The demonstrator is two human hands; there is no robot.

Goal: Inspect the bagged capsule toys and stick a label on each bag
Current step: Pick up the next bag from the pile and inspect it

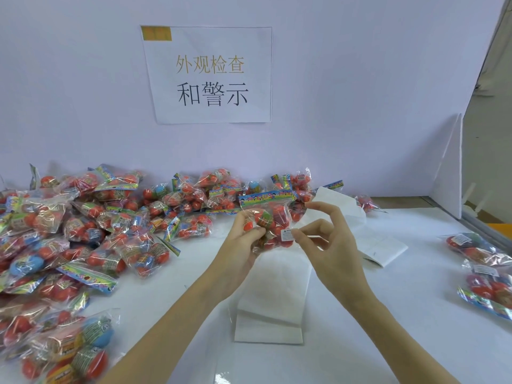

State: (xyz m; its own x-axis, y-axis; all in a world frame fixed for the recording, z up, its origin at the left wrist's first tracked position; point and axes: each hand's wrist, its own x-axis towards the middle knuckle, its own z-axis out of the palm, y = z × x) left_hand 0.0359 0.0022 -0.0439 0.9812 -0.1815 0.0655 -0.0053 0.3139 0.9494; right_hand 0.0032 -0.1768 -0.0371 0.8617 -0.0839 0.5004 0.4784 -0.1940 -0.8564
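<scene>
My left hand (245,238) grips a clear bag of red capsule toys (270,217) with a colourful header, held upright above the table's middle. A small white warning label (286,234) lies on the bag's lower right face. My right hand (322,235) has its thumb and index fingertip at the label's edge, the other fingers spread upward. A large heap of bagged capsule toys (83,231) covers the table's left side and back. Two or three bags carrying white labels (483,268) lie at the right edge.
White backing-paper strips (273,300) lie on the table under my hands, with more paper (381,249) to the right and behind. A white wall with a printed paper sign (210,76) closes the back. A white partition (450,167) stands at the right.
</scene>
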